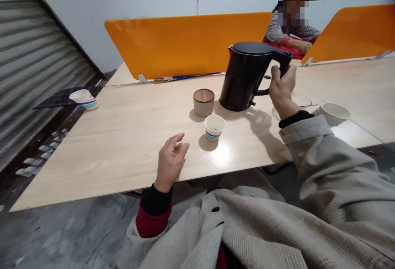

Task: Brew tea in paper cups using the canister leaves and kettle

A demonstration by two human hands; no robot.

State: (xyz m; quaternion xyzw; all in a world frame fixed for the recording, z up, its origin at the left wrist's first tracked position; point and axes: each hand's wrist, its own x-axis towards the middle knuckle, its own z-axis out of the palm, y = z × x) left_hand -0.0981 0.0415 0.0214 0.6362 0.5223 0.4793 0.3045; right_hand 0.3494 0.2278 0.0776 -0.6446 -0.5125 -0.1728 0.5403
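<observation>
My right hand is wrapped round the handle of a black electric kettle, lid closed. The kettle leans slightly, and I cannot tell whether its base touches the table. Just left of it stands a grey cup with a wood-coloured inside. In front of that cup is a small paper cup with blue stripes and a little dark matter at its bottom. My left hand hovers near the table's front edge, left of the paper cup, fingers apart and holding nothing.
Another striped paper cup stands at the table's left edge. On the right are a white bowl and a round mesh strainer. Orange dividers line the back of the table. A person sits behind them.
</observation>
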